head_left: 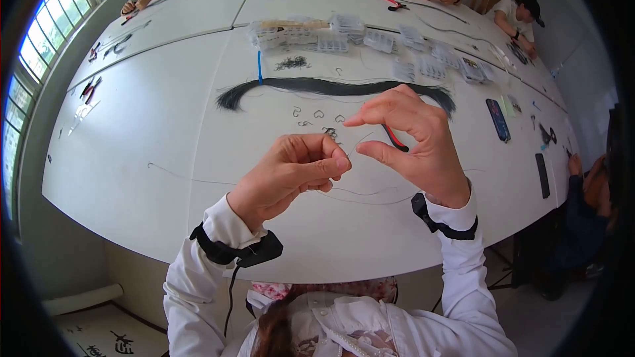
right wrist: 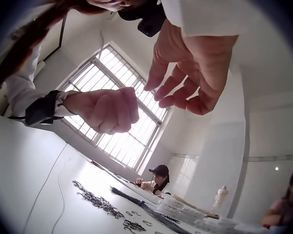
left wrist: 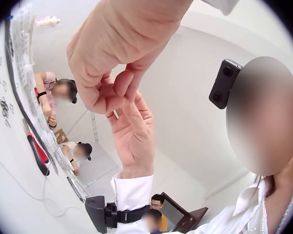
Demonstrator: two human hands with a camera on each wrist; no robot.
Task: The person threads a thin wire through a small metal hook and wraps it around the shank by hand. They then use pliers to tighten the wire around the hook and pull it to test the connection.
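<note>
The left hand (head_left: 291, 172) pinched a thin line (head_left: 362, 140), apparently steadying it, while the right hand (head_left: 423, 133), thumb and fingers parted, likely needed to catch its end

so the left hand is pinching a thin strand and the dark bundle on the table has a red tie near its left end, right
Not quite: the head view shows the tie is blue, not red. The left hand does pinch a thin strand, and the tie sits near the left end of the dark bundle on the table.
</note>
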